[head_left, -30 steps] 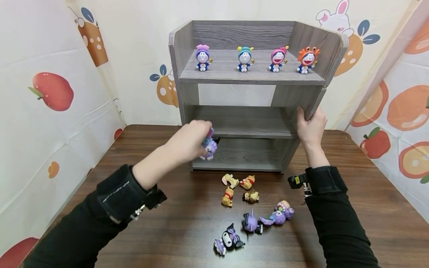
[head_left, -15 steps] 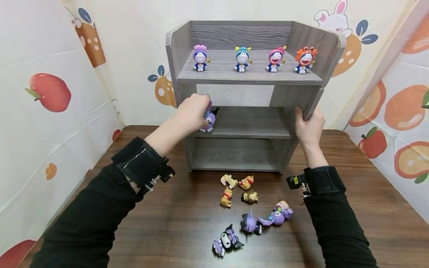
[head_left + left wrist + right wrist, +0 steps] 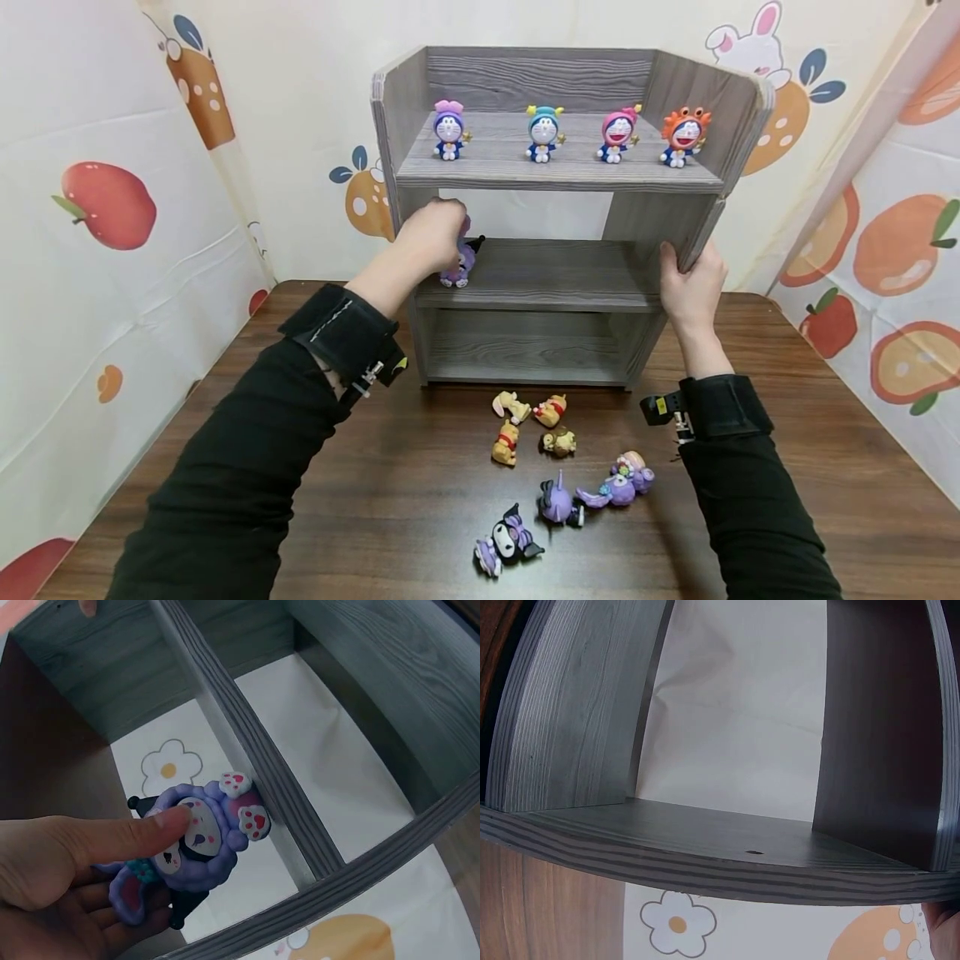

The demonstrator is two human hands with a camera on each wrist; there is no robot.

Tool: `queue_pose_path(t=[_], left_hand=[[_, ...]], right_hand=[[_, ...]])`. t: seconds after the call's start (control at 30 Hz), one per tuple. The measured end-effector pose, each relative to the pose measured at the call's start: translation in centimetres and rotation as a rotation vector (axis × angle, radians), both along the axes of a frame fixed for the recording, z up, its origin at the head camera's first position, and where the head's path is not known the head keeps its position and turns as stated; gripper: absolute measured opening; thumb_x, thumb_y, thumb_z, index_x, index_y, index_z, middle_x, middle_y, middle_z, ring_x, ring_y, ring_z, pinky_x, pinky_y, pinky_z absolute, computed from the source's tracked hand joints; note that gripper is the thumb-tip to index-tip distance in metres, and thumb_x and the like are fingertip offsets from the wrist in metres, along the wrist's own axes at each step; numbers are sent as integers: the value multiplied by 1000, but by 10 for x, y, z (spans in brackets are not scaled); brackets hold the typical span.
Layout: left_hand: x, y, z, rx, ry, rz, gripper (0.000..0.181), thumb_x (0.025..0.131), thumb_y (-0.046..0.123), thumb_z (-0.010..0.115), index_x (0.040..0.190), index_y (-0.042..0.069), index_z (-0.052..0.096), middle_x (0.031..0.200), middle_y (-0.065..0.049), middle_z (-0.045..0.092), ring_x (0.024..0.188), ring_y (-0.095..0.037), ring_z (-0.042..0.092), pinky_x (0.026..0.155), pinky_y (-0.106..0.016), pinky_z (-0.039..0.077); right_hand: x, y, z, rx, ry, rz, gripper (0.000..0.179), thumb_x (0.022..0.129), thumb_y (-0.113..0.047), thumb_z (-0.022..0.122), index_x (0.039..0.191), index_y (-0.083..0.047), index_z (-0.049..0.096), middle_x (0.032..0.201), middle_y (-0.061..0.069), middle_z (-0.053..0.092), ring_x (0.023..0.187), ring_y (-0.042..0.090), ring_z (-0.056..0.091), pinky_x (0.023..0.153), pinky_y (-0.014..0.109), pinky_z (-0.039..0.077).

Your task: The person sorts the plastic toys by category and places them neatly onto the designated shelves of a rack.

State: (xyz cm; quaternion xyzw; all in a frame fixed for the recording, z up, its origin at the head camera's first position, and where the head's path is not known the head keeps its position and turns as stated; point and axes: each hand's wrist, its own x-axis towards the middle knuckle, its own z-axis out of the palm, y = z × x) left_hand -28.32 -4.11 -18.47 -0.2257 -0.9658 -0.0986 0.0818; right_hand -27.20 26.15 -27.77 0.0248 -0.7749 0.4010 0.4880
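My left hand point(image 3: 431, 236) pinches a purple figurine point(image 3: 204, 832) with black-tipped ears, thumb across its face in the left wrist view. The figurine's feet are at the left end of the middle shelf point(image 3: 555, 271) of a grey wooden rack. With my right hand point(image 3: 693, 292) I grip the rack's right side panel point(image 3: 667, 221); the right wrist view catches only a sliver of that hand. Along the top shelf stand several blue-and-white cat figurines in hats, among them one in a purple hat point(image 3: 449, 131) and one in an orange crab hat point(image 3: 684, 136).
Small yellow and brown figurines, including a bear point(image 3: 506, 442), lie on the brown table point(image 3: 375, 500) before the rack. Nearer me are purple ones: a black-and-purple figurine point(image 3: 507, 542), a round one point(image 3: 557, 502) and a long-tailed one point(image 3: 618, 483).
My left hand has lifted the purple figurine from in front of the lower shelf up to the middle shelf, then slightly further in. My right hand keeps its grip on the side panel.
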Motion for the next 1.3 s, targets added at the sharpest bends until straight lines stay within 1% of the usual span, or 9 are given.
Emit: queue_pose_path(t=[0.2, 0.33, 0.43, 0.67, 0.83, 0.97, 1.1, 1.2, 1.3], left_hand=[[-3, 1, -2, -2, 3, 5, 30, 67, -4, 65, 95, -3, 55, 91, -12, 56, 80, -22, 49, 73, -36, 45], [-4, 1, -2, 2, 15, 7, 27, 67, -6, 59, 93, -3, 55, 91, -13, 55, 81, -23, 48, 73, -36, 44], [-5, 1, -3, 3, 16, 16, 29, 66, -7, 57, 95, -3, 54, 93, -14, 56, 83, -24, 50, 72, -36, 44], [-4, 2, -4, -6, 15, 19, 39, 65, -6, 62, 102, -3, 49, 95, -16, 53, 89, -25, 50, 73, -38, 45], [0, 1, -3, -25, 57, -4, 38, 69, -7, 57, 105, -3, 47, 96, -17, 50, 87, -25, 48, 72, -37, 44], [12, 1, -1, -34, 143, -6, 40, 75, -5, 55, 115, -5, 46, 103, -21, 49, 92, -31, 50, 77, -41, 43], [33, 2, -5, -33, 253, -38, 46, 78, 3, 60, 120, -6, 44, 111, -23, 47, 100, -35, 48, 84, -41, 40], [48, 3, -15, -19, 371, -119, 44, 77, 8, 65, 115, -7, 48, 108, -21, 49, 97, -33, 49, 86, -38, 39], [62, 7, -30, 2, 477, -235, 36, 75, 7, 64, 107, -6, 52, 101, -17, 52, 90, -29, 52, 82, -34, 41]], right_hand=[[1, 0, -2, 0, 5, 2, 24, 80, -2, 55, 101, 10, 57, 98, 23, 60, 97, 33, 56, 82, 44, 42], [0, 0, -2, 2, -8, 0, 25, 81, -4, 54, 103, 8, 57, 101, 23, 60, 98, 31, 56, 83, 42, 42], [0, 0, -2, -1, -8, 4, 26, 81, -4, 54, 104, 8, 57, 101, 22, 60, 99, 31, 56, 84, 42, 42], [0, 1, -2, 0, -7, 8, 27, 81, -5, 54, 105, 8, 56, 102, 22, 60, 99, 31, 56, 85, 41, 42], [-1, 1, -1, -3, 0, 12, 27, 81, -5, 54, 105, 8, 56, 102, 22, 60, 99, 31, 56, 84, 42, 42], [-2, 1, -1, 5, 1, 8, 26, 81, -6, 54, 103, 8, 57, 101, 22, 60, 97, 31, 56, 82, 43, 43], [-3, 1, -1, 12, -3, 9, 26, 82, -7, 53, 103, 7, 57, 100, 22, 60, 97, 31, 57, 81, 43, 43], [-2, 1, -2, 9, -8, 8, 26, 82, -7, 53, 103, 7, 57, 101, 22, 60, 97, 31, 57, 82, 43, 43], [-2, 0, -2, 6, -10, 9, 27, 82, -6, 53, 105, 7, 57, 102, 22, 60, 98, 31, 56, 84, 42, 43]])
